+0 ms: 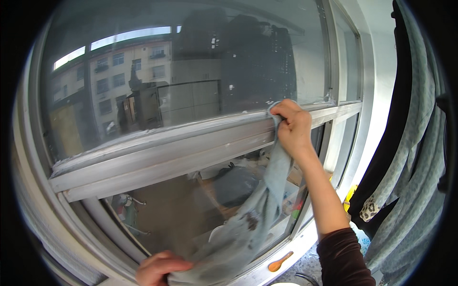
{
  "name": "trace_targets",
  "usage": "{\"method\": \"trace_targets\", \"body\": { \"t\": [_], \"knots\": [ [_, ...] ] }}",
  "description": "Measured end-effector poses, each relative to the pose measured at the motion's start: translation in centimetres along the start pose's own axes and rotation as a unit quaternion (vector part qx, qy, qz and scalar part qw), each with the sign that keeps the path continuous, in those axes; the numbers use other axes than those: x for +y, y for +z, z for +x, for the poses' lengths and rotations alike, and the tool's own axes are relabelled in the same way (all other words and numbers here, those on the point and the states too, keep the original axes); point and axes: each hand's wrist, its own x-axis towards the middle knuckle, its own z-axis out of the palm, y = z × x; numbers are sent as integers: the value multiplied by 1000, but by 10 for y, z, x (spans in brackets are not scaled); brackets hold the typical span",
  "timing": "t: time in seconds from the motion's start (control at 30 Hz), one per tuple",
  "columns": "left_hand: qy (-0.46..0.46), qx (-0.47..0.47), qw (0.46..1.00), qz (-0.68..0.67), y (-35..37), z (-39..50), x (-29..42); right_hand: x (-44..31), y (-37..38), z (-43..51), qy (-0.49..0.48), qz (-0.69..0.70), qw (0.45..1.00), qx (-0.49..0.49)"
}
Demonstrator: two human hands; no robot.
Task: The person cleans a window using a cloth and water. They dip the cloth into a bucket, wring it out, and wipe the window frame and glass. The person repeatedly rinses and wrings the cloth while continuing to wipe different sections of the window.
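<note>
My right hand (294,123) grips the top end of a long grey-blue cloth (247,225) and presses it on the ledge of the window's metal crossbar (171,153), at the lower edge of the upper glass pane (193,82). Dark stains mark the cloth, which hangs down across the lower pane (168,211). At the bottom of the view my left hand (162,268) holds the cloth's lower end, its fingers partly hidden by the picture's rim. Whitish residue lines the joint between the upper pane and the crossbar.
A wooden spoon (280,261) lies on the sill at the lower right. Grey-green patterned curtains (418,193) hang at the right beside a dark cloth. Behind the lower pane are a dark bag (236,186) and assorted items. The upper pane reflects a building.
</note>
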Motion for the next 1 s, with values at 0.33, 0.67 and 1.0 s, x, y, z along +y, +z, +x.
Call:
{"method": "trace_targets", "body": {
  "t": [0.33, 0.67, 1.0],
  "knots": [
    [24, 213, 965, 152, -79, -50, 17, -167, 78, 25, -94, 128, 987, -6],
    [-16, 311, 934, 176, -115, -73, 52, -293, 137, 45, -136, 201, 970, -10],
    [-81, 335, 934, 94, -131, -101, 77, -361, 153, 63, -121, 403, 906, -53]
  ]
}}
